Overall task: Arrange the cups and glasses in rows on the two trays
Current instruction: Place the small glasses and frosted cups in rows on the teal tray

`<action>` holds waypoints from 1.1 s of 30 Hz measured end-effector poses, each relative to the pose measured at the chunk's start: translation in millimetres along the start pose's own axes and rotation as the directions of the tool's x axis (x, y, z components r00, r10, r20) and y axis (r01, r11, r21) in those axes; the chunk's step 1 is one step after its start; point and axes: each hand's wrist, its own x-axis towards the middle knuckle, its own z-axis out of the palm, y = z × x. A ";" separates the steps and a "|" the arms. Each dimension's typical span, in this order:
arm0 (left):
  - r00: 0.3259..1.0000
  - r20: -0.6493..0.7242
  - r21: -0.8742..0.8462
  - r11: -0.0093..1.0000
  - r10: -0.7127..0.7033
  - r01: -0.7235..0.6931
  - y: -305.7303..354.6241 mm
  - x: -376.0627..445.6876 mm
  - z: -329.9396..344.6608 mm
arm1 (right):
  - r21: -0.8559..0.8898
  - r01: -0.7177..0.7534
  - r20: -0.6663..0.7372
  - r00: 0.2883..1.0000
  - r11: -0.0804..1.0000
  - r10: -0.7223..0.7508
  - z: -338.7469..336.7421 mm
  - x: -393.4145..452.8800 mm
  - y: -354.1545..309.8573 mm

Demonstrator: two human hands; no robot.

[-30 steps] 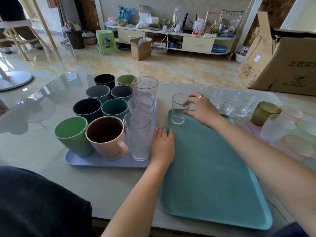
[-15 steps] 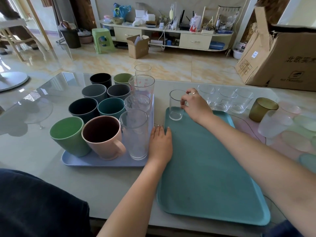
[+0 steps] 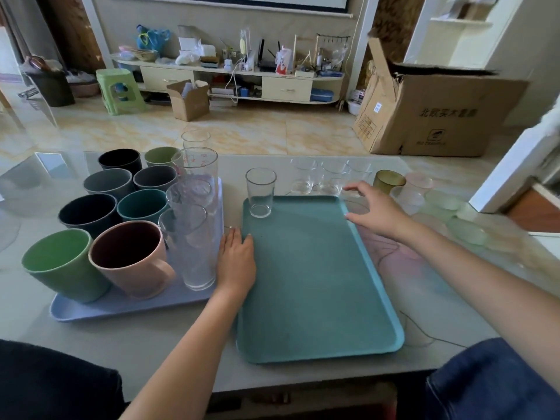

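A pale glossy table (image 3: 145, 344) stands in a living room with a marbled tile floor; behind it run a low cream media shelf (image 3: 230, 71) crowded with small items, a green plastic stool (image 3: 118, 90), a small open carton (image 3: 189, 100) and, to the right, a large cardboard box (image 3: 436, 113).

On the left lies the lavender tray (image 3: 91, 309). It carries eight opaque cups in two columns: a green cup (image 3: 60, 265) and a pink mug (image 3: 133, 259) nearest, then dark navy, teal, two grey, black and olive ones behind. Beside them stands a column of four tall clear glasses (image 3: 189, 244), the second from the back printed with red markings.

The left hand (image 3: 236, 262) lies flat between the trays, fingers straight and together, tips touching the rim of the teal tray (image 3: 315, 283). This tray holds a single small clear glass (image 3: 260, 192), upright in its far left corner.

The right hand (image 3: 374, 209) hovers at the teal tray's far right edge, fingers loosely spread and curved, holding nothing. Just beyond it three short clear tumblers (image 3: 330, 177) stand in a row on the table. Further right are an amber glass (image 3: 388, 180), a pink frosted glass (image 3: 419, 183) and several pale frosted pieces, too blurred to count.
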 end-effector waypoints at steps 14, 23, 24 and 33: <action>0.999 0.039 0.045 0.999 -0.025 0.023 8.3 -26.5 -0.9 | -0.159 -0.290 -0.164 0.950 0.944 0.264 -42.3 -41.6 71.6; 0.994 0.015 0.015 0.994 -0.109 0.109 7.0 16.0 4.9 | -0.253 -0.034 -0.074 0.997 0.967 0.016 -5.6 64.9 19.1; 0.992 0.003 0.013 0.992 -0.125 0.125 7.1 22.9 6.8 | -0.257 -0.021 -0.036 0.999 0.966 0.012 1.1 79.0 14.5; 0.975 -0.150 -0.024 0.986 -0.165 0.163 0.5 39.3 25.7 | -0.457 -0.076 0.092 0.987 0.886 0.132 54.4 194.8 -11.9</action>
